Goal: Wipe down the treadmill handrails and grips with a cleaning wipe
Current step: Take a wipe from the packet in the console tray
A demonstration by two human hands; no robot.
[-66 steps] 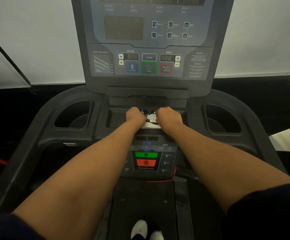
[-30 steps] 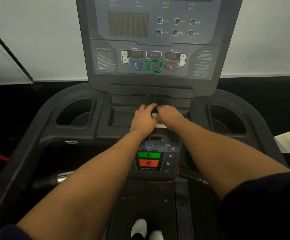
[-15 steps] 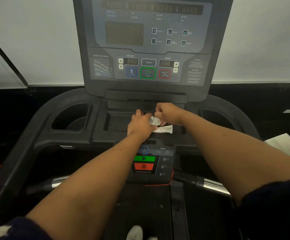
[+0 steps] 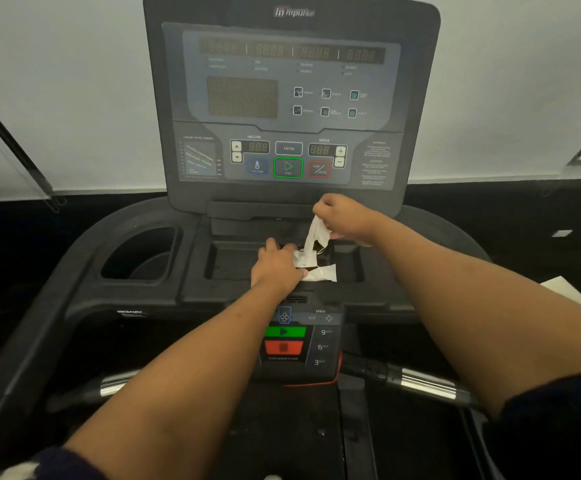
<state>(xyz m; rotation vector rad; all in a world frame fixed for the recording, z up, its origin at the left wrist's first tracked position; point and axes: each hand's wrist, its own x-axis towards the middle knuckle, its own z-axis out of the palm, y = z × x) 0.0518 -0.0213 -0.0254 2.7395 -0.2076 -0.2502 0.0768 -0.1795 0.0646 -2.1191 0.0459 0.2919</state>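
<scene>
Head view, as I watch remotely: one white wipe [image 4: 317, 233] hangs between both hands, stretched from its packet [image 4: 322, 274] up toward one o'clock. My right hand [image 4: 346, 220] pinches the wipe's top end, fingers curled. My left hand [image 4: 277, 266], at seven o'clock of the wipe, grips the single packet in the centre tray [image 4: 233, 261]. Two chrome grips lie untouched: left grip [image 4: 112, 388] at eight o'clock, right grip [image 4: 424, 382] at four.

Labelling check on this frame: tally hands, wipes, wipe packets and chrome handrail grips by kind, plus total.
hands: 2, left hand and right hand
wipe: 1
wipe packet: 1
chrome grips: 2
total: 6
</scene>
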